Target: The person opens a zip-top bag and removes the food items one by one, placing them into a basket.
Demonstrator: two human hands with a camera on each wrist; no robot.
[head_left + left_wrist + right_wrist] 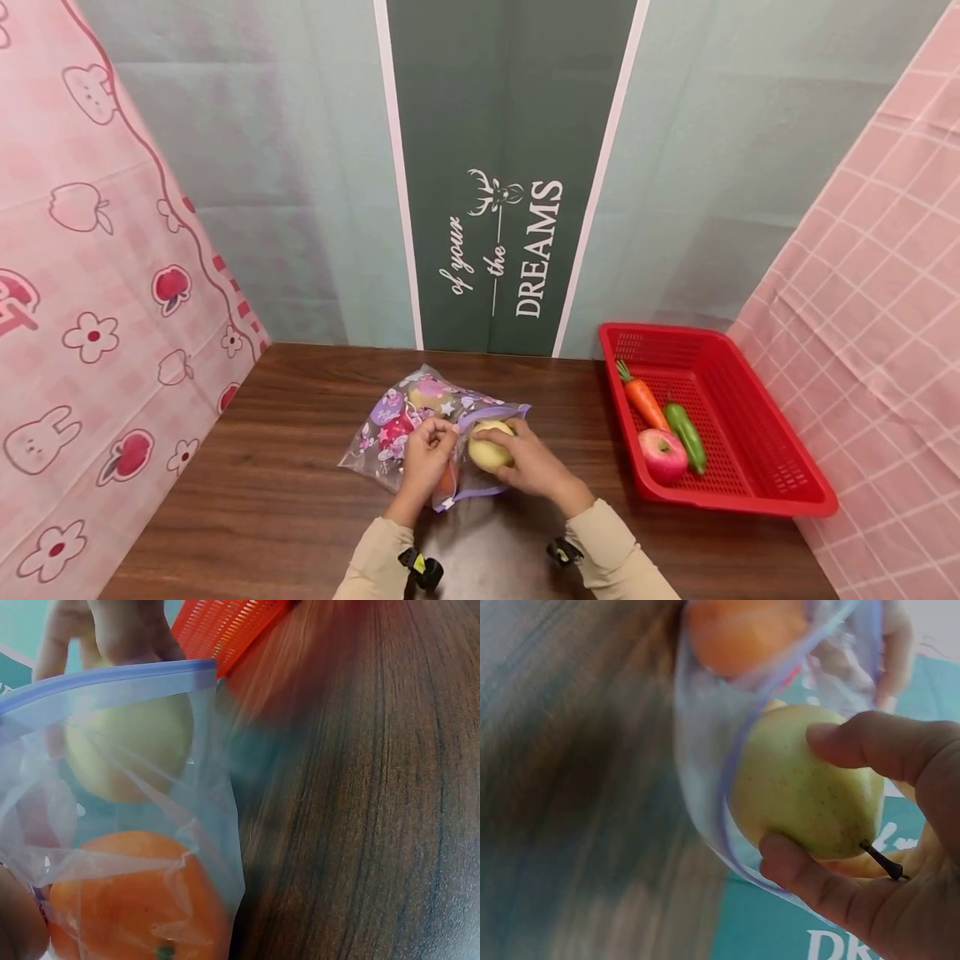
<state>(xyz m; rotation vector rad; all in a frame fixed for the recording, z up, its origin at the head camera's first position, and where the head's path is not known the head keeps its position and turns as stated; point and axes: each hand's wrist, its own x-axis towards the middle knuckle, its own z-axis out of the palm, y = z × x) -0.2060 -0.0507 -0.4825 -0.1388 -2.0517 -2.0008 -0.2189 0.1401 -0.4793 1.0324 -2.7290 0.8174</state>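
A clear zip bag (386, 467) with a purple zip and printed pattern lies on the table, its mouth to the right. My left hand (427, 457) pinches the bag's near layer at the mouth. My right hand (542, 467) grips a yellow-green pear (489, 454) by its stem end. In the right wrist view, the pear (802, 780) is partly inside the open mouth, its dark stem toward my palm. Through the plastic, the left wrist view shows an orange (142, 892) below the pear (131, 750). Other contents are partly hidden by the print and my left hand.
To the right stands a red plastic basket (757, 400). It holds a carrot (643, 402), a green pepper (686, 437) and a red apple (663, 455). A dark wooden table (247, 467) runs back to a green curtain (502, 100), with pink cloths at both sides.
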